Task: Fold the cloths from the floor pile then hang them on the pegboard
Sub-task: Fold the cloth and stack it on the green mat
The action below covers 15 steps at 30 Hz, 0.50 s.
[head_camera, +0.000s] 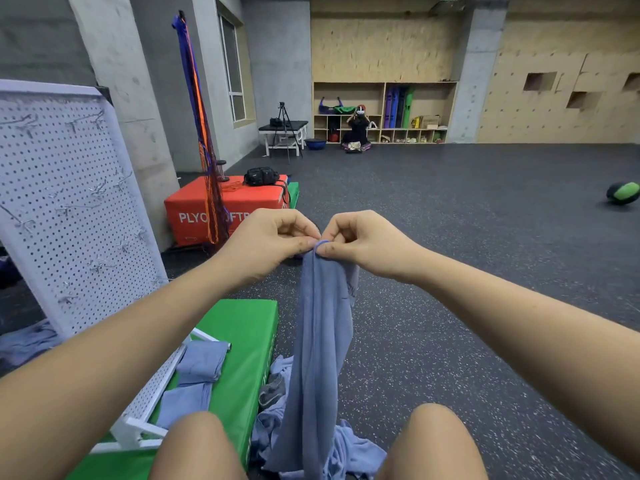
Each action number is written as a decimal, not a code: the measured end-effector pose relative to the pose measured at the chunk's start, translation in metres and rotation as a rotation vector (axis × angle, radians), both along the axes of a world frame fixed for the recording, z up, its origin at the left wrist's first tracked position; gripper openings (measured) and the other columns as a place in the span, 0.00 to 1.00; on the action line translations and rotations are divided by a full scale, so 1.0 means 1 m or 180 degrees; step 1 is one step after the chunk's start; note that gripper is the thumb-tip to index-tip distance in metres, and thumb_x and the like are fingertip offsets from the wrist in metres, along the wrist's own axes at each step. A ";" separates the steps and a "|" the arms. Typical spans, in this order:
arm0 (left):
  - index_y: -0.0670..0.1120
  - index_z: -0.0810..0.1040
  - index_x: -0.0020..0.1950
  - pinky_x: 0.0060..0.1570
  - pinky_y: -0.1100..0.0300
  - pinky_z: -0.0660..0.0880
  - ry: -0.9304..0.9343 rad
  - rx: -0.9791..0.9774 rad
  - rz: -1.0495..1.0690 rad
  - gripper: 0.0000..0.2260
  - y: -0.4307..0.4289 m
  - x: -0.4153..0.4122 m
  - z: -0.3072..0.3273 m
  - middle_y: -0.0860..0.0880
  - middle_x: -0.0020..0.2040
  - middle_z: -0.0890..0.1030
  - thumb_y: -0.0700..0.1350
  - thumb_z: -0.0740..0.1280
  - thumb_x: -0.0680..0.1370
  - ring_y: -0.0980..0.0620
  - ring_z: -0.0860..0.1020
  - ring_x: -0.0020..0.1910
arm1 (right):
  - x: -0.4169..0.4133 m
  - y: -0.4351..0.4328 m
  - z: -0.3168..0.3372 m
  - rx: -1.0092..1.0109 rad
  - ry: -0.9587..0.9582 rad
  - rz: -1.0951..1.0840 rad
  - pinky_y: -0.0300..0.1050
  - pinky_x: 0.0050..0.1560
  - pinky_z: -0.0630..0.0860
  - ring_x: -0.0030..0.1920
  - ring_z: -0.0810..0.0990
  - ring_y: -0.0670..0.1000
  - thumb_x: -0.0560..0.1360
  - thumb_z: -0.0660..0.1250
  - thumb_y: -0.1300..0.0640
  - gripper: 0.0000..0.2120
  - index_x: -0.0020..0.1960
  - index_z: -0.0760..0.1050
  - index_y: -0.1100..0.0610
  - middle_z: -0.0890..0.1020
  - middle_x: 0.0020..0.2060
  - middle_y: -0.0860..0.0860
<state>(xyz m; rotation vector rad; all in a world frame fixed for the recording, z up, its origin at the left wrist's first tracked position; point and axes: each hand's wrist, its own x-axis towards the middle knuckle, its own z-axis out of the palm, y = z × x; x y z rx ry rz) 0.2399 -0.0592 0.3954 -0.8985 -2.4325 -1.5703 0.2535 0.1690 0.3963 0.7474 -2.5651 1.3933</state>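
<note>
the left hand [273, 237] and right hand [363, 240] pinch the top of a blue cloth [320, 341] with curled fingers [304, 242]. it hangs down to the pile [349, 448] on the floor, near the pegboard [59, 188].

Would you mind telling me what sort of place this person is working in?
Most likely a gym or training hall: there is a speckled rubber floor, a red plyo box and a green and black medicine ball lying on the floor.

Red plyo box [227, 209], medicine ball [622, 192], tripod [284, 129]
</note>
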 end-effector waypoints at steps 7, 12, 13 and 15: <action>0.39 0.86 0.53 0.50 0.52 0.77 -0.0128 0.0158 0.0028 0.04 0.003 0.006 0.000 0.34 0.46 0.86 0.34 0.75 0.78 0.48 0.80 0.43 | -0.002 -0.001 0.000 0.0194 0.0143 -0.0258 0.46 0.39 0.68 0.34 0.74 0.48 0.74 0.81 0.49 0.13 0.44 0.81 0.56 0.81 0.32 0.52; 0.42 0.87 0.50 0.49 0.50 0.79 -0.0198 0.0395 0.0128 0.04 0.009 0.006 -0.003 0.34 0.45 0.87 0.36 0.78 0.77 0.47 0.81 0.41 | 0.001 0.000 0.003 0.0171 0.0061 -0.0372 0.45 0.38 0.66 0.33 0.71 0.46 0.74 0.81 0.50 0.14 0.44 0.81 0.58 0.78 0.31 0.47; 0.42 0.87 0.50 0.47 0.53 0.80 -0.0186 0.0411 0.0156 0.04 0.010 0.006 -0.003 0.35 0.44 0.87 0.36 0.78 0.77 0.48 0.81 0.40 | 0.002 0.000 0.003 0.0177 0.0056 -0.0375 0.45 0.37 0.65 0.33 0.71 0.46 0.74 0.81 0.50 0.14 0.44 0.81 0.58 0.78 0.31 0.47; 0.41 0.86 0.50 0.43 0.57 0.79 -0.0173 0.0455 0.0179 0.03 0.013 0.007 -0.002 0.37 0.41 0.87 0.36 0.77 0.77 0.50 0.81 0.38 | 0.003 0.000 0.004 0.0141 0.0005 -0.0344 0.45 0.38 0.64 0.34 0.70 0.47 0.74 0.81 0.50 0.15 0.44 0.81 0.59 0.77 0.31 0.47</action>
